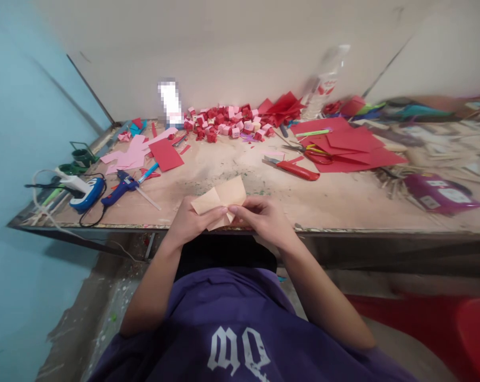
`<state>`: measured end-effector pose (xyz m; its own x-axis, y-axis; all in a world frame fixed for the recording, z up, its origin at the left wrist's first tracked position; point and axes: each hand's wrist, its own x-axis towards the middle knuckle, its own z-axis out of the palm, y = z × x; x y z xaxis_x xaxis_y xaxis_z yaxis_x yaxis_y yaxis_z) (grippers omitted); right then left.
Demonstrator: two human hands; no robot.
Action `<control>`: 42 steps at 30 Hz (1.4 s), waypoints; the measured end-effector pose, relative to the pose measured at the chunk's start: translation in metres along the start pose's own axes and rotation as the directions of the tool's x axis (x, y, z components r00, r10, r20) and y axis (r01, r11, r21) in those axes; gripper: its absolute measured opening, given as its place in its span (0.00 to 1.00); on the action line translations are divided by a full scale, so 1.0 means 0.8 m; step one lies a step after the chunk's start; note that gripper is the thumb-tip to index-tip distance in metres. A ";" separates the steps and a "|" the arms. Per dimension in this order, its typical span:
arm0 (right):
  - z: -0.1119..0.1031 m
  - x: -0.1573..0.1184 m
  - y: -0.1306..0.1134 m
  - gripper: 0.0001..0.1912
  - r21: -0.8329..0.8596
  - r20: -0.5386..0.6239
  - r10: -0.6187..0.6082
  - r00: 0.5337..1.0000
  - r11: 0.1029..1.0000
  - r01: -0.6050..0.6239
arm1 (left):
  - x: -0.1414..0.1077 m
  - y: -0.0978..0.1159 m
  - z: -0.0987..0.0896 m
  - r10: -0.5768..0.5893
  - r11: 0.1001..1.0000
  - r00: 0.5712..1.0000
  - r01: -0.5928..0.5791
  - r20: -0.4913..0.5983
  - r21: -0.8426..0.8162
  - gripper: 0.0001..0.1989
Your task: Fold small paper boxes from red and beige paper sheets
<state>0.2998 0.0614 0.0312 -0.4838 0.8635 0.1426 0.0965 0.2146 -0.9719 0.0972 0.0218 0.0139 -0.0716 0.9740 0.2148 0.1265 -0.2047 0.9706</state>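
Note:
A cream-coloured piece of paper, creased and partly folded, is held above the table's front edge. My left hand grips its left side, the thumb lying over the paper towards the middle. On the right side my right hand pinches it, and the two thumb tips nearly meet at the paper's centre. The other fingers are partly hidden behind the paper. Behind both hands, small green scraps lie scattered on the wooden table.
Many small red and pink paper cubes line the wall. Pliers, scissors and red sheets lie at the right. A blue glue gun, power strip and pink paper are at the left. A bottle stands behind.

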 end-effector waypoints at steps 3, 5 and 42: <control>0.000 -0.001 -0.004 0.21 0.002 0.006 0.006 1.000 1.000 -0.006 | 0.000 0.001 0.000 0.002 1.000 1.000 -0.002 -0.003 0.002 0.14; 0.000 -0.001 -0.006 0.21 0.025 0.015 0.017 1.000 1.000 -0.018 | 0.000 0.001 0.000 0.001 1.000 1.000 -0.001 -0.003 0.007 0.15; -0.002 0.005 -0.003 0.16 -0.041 0.166 0.022 0.986 0.999 -0.015 | 0.003 -0.008 0.003 -0.013 1.000 0.989 0.011 -0.145 -0.017 0.15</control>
<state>0.2988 0.0647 0.0347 -0.6194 0.7801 0.0882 0.1391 0.2196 -0.9656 0.0985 0.0254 0.0080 -0.2159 0.9523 0.2156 0.1089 -0.1959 0.9746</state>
